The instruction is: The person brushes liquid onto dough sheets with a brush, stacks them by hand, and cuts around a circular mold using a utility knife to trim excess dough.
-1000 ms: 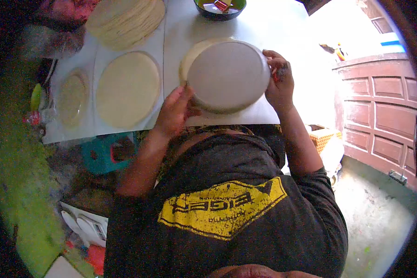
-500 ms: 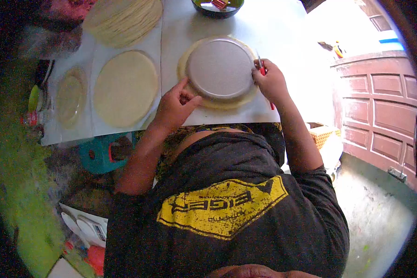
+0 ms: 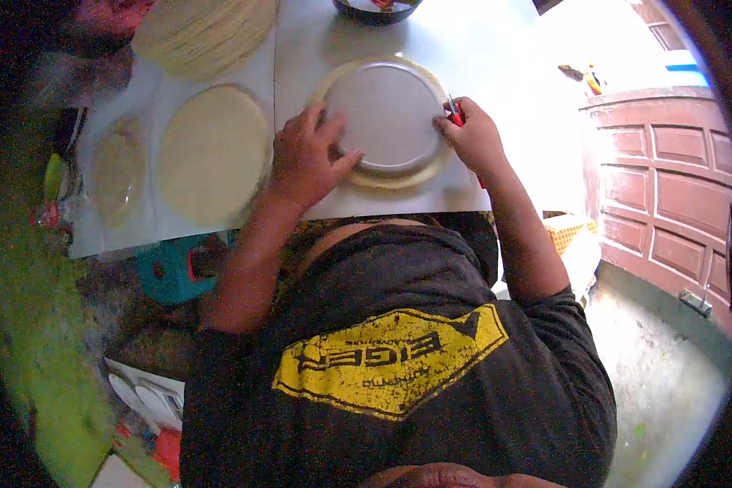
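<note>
A grey round plate (image 3: 386, 118) lies upside down on a round pale dough sheet (image 3: 441, 163), whose rim shows around it. My left hand (image 3: 307, 159) is at the plate's left edge, its fingers apart and slightly blurred. At the right edge, my right hand (image 3: 473, 134) is closed around a red-handled knife (image 3: 457, 116), its thin blade pointing up and away from me. Most of the handle is hidden by the hand. To the left lies another round dough sheet (image 3: 213, 154), with a stack of thin round sheets (image 3: 207, 37) behind it.
A dark bowl (image 3: 378, 11) stands at the far side of the white table (image 3: 309, 41). At the table's left is a clear oval-looking sheet or lid (image 3: 118, 175). A teal stool (image 3: 171, 272) sits below; a brown panelled door (image 3: 659, 163) is at right.
My left hand has moved forward and onto the plate's left edge, its fingers spreading. My right hand stays at the right edge with the knife. The view has shifted slightly.
</note>
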Demonstrator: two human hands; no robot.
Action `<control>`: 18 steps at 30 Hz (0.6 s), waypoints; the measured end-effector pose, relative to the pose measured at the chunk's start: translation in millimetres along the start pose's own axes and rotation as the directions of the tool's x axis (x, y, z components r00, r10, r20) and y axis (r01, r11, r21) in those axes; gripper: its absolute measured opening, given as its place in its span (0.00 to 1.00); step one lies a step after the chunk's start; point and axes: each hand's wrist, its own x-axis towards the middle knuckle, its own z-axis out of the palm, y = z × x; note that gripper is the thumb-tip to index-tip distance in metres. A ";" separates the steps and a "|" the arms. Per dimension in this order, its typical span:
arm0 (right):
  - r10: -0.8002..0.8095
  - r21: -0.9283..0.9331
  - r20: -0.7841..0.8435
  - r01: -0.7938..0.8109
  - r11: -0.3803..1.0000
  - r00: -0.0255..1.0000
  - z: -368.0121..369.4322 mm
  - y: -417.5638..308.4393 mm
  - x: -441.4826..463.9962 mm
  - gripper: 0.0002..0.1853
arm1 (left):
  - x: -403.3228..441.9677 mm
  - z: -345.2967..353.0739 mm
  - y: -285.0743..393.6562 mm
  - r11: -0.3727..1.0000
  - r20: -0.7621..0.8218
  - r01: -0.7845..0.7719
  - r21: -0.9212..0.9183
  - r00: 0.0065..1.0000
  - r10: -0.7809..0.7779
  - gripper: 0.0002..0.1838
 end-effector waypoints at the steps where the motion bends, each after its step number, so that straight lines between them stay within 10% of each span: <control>1: -0.021 -0.032 0.001 0.021 0.999 1.000 -0.4 -2.1 0.3 0.20 | 3.6 -0.1 -2.2 0.991 -0.049 -0.094 0.096 0.994 0.099 0.31; 3: -0.038 -0.071 -0.008 0.037 0.997 0.999 -2.5 -5.1 0.7 0.20 | 17.2 -3.0 3.2 0.963 -0.094 -0.191 0.187 0.973 0.211 0.29; 5: -0.039 -0.093 0.048 0.043 0.995 0.998 -4.3 -5.0 3.3 0.20 | 33.0 -4.8 12.9 0.899 0.249 -0.395 0.189 0.905 0.345 0.29; 10: 0.083 0.277 -0.027 -0.073 0.958 0.996 -1.7 7.0 -23.3 0.22 | 37.8 21.0 25.5 0.889 0.113 -0.440 0.124 0.897 0.428 0.26; 12: 0.287 0.807 0.189 -0.315 0.499 0.939 -6.0 -2.0 -52.7 0.22 | 41.2 16.0 27.5 0.908 0.125 -0.399 0.125 0.915 0.384 0.26; 14: 0.296 0.846 0.347 -0.433 0.312 0.890 -6.1 0.8 -79.8 0.21 | 51.4 8.3 39.4 0.941 0.420 -0.310 0.134 0.878 0.229 0.28; 18: 0.275 0.848 0.345 -0.423 0.319 0.898 -8.5 4.8 -111.0 0.15 | 44.1 11.8 44.6 0.946 0.372 -0.308 0.100 0.894 0.251 0.33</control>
